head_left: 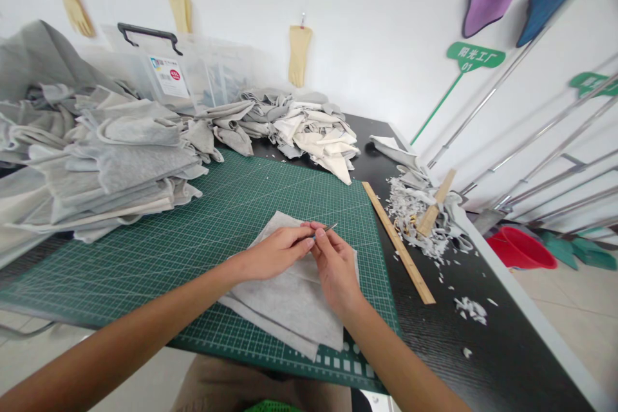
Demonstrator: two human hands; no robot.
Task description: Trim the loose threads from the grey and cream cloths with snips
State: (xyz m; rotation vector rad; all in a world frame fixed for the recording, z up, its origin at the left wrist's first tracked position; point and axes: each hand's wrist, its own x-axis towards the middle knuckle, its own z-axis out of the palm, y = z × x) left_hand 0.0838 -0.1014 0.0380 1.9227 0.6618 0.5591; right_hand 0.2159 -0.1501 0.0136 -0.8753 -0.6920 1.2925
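Both hands meet over a folded piece of light grey cloth [290, 306] that lies in layers on a green cutting mat [232, 196]. Between the fingertips is a thin tool with a metal tip [331, 227] and a bit of blue; most of it is hidden, so its kind cannot be told. My left hand [280, 249] comes in from the left, its fingers closed in a pinch at the tool's near end. My right hand [337, 265] has its thumb and fingers pinched on the same tool, just above the cloth.
Piles of grey cloth [130, 167] stand at the left and pale cloth pieces [318, 132] at the back. A wooden ruler [398, 241] lies right of the mat, near white scraps [410, 212]. Behind are a clear plastic box [193, 71], hanging gloves [300, 55] and a red bucket [521, 248].
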